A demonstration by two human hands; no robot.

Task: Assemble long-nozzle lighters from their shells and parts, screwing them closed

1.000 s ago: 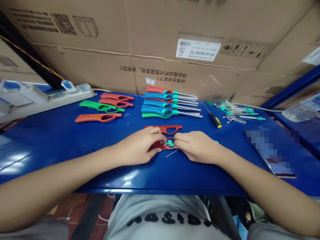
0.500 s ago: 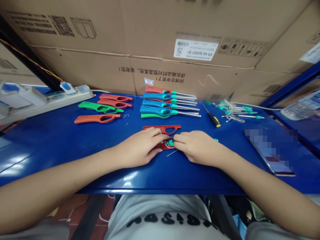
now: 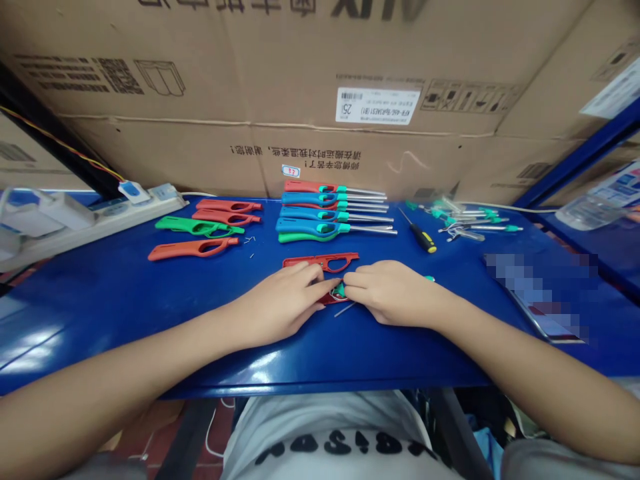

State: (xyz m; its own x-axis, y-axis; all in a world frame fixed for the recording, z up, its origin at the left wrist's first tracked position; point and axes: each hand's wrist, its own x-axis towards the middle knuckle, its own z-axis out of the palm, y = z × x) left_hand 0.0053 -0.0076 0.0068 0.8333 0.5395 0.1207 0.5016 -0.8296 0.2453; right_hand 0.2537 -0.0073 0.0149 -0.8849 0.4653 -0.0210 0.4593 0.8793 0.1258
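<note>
A red lighter handle half (image 3: 327, 299) lies in front of me, with a green trigger part (image 3: 340, 291) and thin white wires inside it. My left hand (image 3: 283, 300) grips its left side, forefinger reaching to the green part. Over the right end, my right hand (image 3: 390, 293) is closed with bent fingers on the lighter half; the fingertips' exact hold is hidden. A green tip (image 3: 429, 279) shows beyond the right hand. Just behind both hands rests the other red handle half (image 3: 320, 260). A thin metal rod (image 3: 344, 310) lies below the right fingers.
Several assembled lighters (image 3: 313, 229) lie stacked behind, with orange and green handles (image 3: 195, 249) and tiny screws to the left. Rightward are a screwdriver (image 3: 423, 237), lighter inner parts (image 3: 463, 217) and a phone (image 3: 535, 300). A power strip (image 3: 100, 223) sits far left; cardboard (image 3: 200, 147) stands behind.
The head view has tilted and shifted slightly. My left forefinger has moved right toward the green part; my right hand stays closed at the lighter half's right end.
</note>
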